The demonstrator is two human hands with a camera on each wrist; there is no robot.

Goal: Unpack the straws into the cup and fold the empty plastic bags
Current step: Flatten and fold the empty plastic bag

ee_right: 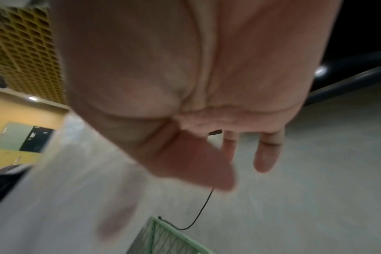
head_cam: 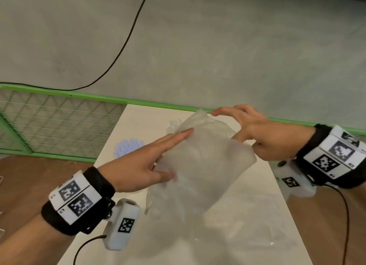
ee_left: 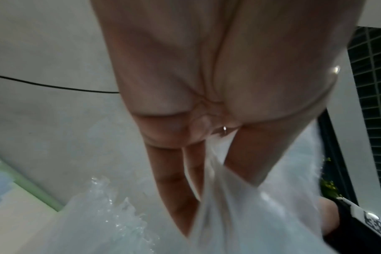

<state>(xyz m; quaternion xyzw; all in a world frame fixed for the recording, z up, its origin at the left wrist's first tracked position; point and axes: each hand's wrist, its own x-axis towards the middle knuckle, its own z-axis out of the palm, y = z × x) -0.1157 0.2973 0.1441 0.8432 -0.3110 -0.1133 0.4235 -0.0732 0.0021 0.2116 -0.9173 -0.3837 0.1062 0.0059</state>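
A translucent plastic bag (head_cam: 206, 165) hangs in the air above the white table (head_cam: 237, 215), held by both hands. My left hand (head_cam: 150, 161) pinches the bag's left side, straight fingers on the front and the thumb lower down; in the left wrist view the bag (ee_left: 218, 214) runs down between the fingers (ee_left: 170, 180) and the thumb. My right hand (head_cam: 247, 130) holds the bag's upper right edge, index finger over the top and thumb at the side. The right wrist view is blurred; the bag (ee_right: 65, 189) lies left of the thumb. A pale bluish-white shape (head_cam: 128, 145), perhaps the cup, stands at the table's far left.
More clear plastic (head_cam: 261, 237) lies flat on the near right of the table, and crinkled clear plastic (head_cam: 172, 125) shows behind the held bag. A green-framed mesh fence (head_cam: 49, 124) runs behind the table. A black cable (head_cam: 126, 42) crosses the grey floor.
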